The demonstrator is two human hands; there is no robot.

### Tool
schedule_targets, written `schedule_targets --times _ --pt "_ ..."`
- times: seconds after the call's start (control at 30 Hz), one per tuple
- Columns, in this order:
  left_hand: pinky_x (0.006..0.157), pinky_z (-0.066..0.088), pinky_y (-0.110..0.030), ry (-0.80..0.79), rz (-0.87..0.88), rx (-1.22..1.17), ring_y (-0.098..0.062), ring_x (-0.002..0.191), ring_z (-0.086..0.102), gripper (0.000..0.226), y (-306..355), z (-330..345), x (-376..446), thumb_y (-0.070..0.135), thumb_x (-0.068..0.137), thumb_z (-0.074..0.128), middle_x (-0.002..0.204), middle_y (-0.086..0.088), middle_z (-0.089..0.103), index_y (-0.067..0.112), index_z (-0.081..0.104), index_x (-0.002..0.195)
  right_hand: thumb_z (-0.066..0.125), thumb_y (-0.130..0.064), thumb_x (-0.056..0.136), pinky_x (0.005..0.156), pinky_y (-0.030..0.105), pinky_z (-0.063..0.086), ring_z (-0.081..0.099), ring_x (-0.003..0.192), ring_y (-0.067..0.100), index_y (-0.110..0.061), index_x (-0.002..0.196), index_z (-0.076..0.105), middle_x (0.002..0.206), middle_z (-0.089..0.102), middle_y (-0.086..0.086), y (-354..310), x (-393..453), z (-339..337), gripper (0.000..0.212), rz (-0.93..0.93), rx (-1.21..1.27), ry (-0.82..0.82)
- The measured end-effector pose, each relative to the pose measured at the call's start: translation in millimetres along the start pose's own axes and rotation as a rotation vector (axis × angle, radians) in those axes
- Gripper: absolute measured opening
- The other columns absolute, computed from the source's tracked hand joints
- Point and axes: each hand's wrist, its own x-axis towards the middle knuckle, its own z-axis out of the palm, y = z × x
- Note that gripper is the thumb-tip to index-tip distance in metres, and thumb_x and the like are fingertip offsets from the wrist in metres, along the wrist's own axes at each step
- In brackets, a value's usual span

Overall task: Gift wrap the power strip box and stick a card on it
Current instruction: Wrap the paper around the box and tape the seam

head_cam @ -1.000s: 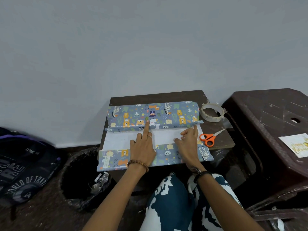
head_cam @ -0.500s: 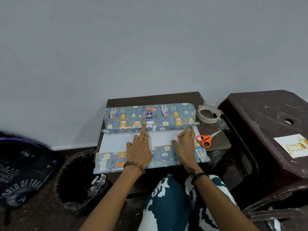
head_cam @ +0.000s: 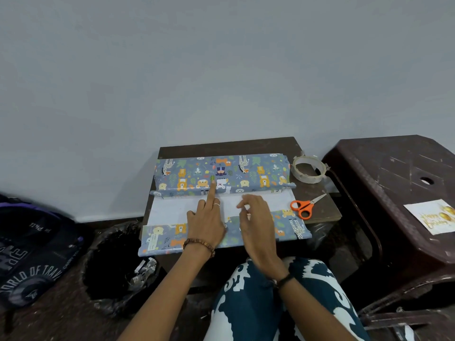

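The box, already covered by paper, lies on the small table with its long axis running left to right, directly beyond both hands. The left hand grasps nothing: its index finger is extended and presses the paper edge at the box's near face, other fingers curled. The right hand hovers relaxed and empty, nearer the tape, scissors and card, all to its right.
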Motion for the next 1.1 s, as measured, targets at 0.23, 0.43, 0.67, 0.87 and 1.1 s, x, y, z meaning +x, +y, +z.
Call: schedule_targets --times 0.23,0.43,0.67,0.87,1.1 --pt "0.080 0.038 -0.035 -0.005 0.003 0.018 -0.023 0.116 0.040 0.053 -1.4 -0.7 -0.5 0.029 0.089 0.052 0.154 0.005 -0.023 0.011 0.034 0.135 0.051 0.002 0.089 0.107 0.043 0.037 0.042 0.131 0.026 -0.007 0.127 0.053 0.141 0.046 0.013 -5.9 70.1 22.2 0.039 -0.421 -0.448 -0.343" --pt "0.080 0.038 -0.033 0.002 0.016 0.003 -0.023 0.117 0.039 0.046 -4.2 -0.7 -9.4 0.027 0.092 0.049 0.155 0.004 -0.019 0.011 0.035 0.133 0.042 0.002 0.094 0.104 0.036 0.035 0.046 0.128 0.024 -0.014 0.134 0.047 0.142 0.046 0.007 2.9 84.7 28.9 0.043 -0.459 -0.583 -0.441" --pt "0.115 0.013 -0.039 -0.224 0.106 -0.169 -0.024 0.143 0.012 0.086 -7.3 4.0 -38.7 0.071 0.083 0.034 0.158 -0.002 0.002 0.017 0.016 0.147 0.083 0.006 0.052 0.052 0.028 0.052 0.068 0.058 0.024 -0.016 0.084 0.073 0.073 0.072 0.003 2.2 83.7 30.4 0.040 -0.506 -0.561 -0.290" --pt "0.118 0.009 -0.035 -0.175 0.210 0.131 -0.030 0.144 0.006 0.061 -14.5 7.6 -43.8 0.017 0.099 0.036 0.157 -0.008 0.003 0.016 0.001 0.149 0.053 0.002 0.088 0.076 0.035 0.047 0.064 0.097 0.027 -0.018 0.119 0.060 0.113 0.067 0.004 -2.7 85.0 28.3 0.038 -0.462 -0.618 -0.396" --pt "0.108 0.029 -0.040 -0.177 0.184 0.067 -0.026 0.139 0.025 0.056 -6.4 0.3 -44.4 0.001 0.096 0.030 0.153 -0.006 0.023 0.020 0.020 0.147 0.047 0.006 0.089 0.078 0.034 0.046 0.061 0.100 0.027 -0.014 0.120 0.056 0.115 0.062 0.005 -3.4 82.6 28.1 0.038 -0.485 -0.670 -0.444"
